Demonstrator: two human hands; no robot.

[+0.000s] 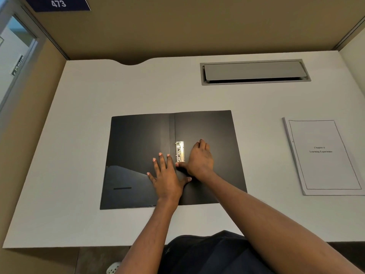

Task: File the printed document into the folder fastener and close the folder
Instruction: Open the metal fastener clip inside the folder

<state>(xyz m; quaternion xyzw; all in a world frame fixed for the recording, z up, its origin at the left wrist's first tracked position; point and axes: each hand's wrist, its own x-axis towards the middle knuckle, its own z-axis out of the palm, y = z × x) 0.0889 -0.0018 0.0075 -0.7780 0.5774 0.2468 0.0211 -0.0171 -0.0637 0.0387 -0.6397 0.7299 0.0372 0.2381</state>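
A black folder (138, 143) lies open and flat in the middle of the white desk (79, 95). Its metal fastener (180, 151) sits beside the spine on the right flap. My left hand (167, 178) rests flat, fingers spread, across the spine just below the fastener. My right hand (200, 159) presses flat on the right flap right beside the fastener, its thumb touching the fastener's lower end. Neither hand holds anything. The printed document (324, 157), a white stack with a title page, lies apart at the desk's right side.
A grey cable hatch (254, 72) is set into the desk at the back right. Tan partition walls (177, 26) enclose the desk at the back and both sides. A curved notch (132, 62) cuts the desk's back edge.
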